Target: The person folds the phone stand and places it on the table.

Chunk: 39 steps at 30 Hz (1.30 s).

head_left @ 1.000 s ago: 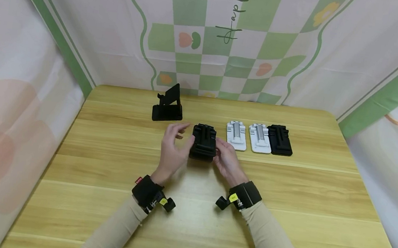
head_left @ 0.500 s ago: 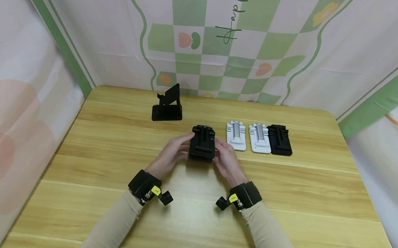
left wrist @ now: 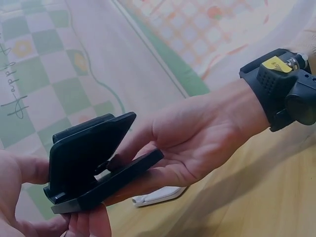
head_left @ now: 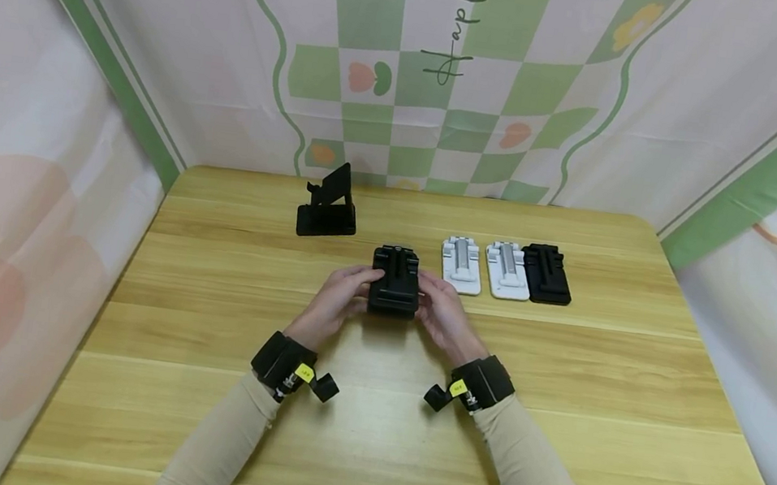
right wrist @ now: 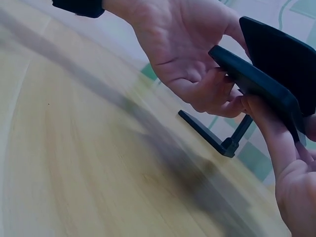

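A black folding phone stand (head_left: pixel 394 284) is held up over the middle of the table. In the left wrist view its upper plate (left wrist: pixel 91 153) stands angled away from the base (left wrist: pixel 123 180), so it is partly unfolded. My left hand (head_left: pixel 336 301) grips its left side, thumb on the upper edge and fingers beneath. From the right, my right hand (head_left: pixel 447 316) holds the other side, with fingers under the base in the right wrist view. The ends of several fingers are hidden by the stand.
An unfolded black phone stand (head_left: pixel 328 206) stands at the back left. To the right lie two folded white stands (head_left: pixel 462 265) (head_left: pixel 507 271) and a folded black one (head_left: pixel 546 274). Printed cloth (head_left: pixel 425 75) hangs behind the table's back edge.
My left hand, raised with fingers spread beside the stand a second ago, has come down and now grips its left side. The stand has shifted slightly left; the right hand has barely moved.
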Each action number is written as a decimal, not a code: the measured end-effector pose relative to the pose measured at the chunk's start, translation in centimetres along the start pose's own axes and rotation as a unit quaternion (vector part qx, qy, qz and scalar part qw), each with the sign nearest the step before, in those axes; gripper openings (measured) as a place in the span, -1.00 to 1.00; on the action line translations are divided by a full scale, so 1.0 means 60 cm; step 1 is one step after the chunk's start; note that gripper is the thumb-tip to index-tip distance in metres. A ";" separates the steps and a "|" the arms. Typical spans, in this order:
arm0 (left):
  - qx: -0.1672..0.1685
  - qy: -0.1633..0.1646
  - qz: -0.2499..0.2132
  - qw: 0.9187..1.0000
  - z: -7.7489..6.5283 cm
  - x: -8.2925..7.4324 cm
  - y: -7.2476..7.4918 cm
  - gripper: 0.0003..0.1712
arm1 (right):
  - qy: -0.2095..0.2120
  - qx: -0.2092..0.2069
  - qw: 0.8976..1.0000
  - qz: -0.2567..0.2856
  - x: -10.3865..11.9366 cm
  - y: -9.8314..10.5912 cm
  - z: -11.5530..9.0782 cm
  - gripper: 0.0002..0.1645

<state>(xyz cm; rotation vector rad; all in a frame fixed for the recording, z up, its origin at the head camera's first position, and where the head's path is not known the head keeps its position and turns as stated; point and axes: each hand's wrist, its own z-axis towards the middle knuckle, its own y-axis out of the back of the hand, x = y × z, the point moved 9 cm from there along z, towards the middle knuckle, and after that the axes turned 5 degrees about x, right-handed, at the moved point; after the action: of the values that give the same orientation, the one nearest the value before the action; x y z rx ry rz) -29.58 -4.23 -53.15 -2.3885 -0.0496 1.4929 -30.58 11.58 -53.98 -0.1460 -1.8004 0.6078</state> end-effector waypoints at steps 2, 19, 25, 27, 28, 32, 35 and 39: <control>-0.001 0.000 -0.002 1.000 -0.001 0.000 0.001 -0.45 | 0.002 0.007 1.000 0.005 0.001 -0.001 -0.001 -0.61; 0.007 -0.013 0.010 1.000 -0.003 -0.002 0.000 -0.45 | 0.012 0.066 0.997 0.049 0.005 -0.011 0.000 -0.67; 0.009 -0.010 0.011 1.000 0.000 0.001 0.000 -0.46 | 0.009 0.069 0.997 0.040 0.009 -0.013 -0.003 -0.64; 0.010 -0.011 0.013 1.000 0.000 0.002 0.001 -0.46 | 0.004 0.059 0.998 0.022 0.006 -0.008 -0.003 -0.65; 0.011 -0.012 0.014 1.000 0.000 0.002 0.001 -0.47 | 0.003 0.054 0.998 0.014 0.005 -0.006 -0.004 -0.68; 0.010 -0.013 0.015 1.000 0.000 0.002 0.001 -0.48 | 0.011 0.051 0.999 -0.003 0.002 0.000 -0.003 -0.84; 0.010 -0.013 0.016 1.000 0.000 0.002 0.001 -0.47 | 0.023 0.061 0.998 -0.005 0.003 0.000 -0.003 -0.78; 0.009 -0.013 0.016 1.000 0.000 0.001 0.001 -0.46 | 0.016 0.051 0.998 -0.013 0.003 0.001 -0.002 -0.72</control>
<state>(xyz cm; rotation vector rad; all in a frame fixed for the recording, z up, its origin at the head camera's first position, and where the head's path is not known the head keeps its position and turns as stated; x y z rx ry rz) -29.56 -4.28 -53.24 -2.3662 -0.0038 1.5320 -30.57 11.75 -53.83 -0.0617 -1.7350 0.6730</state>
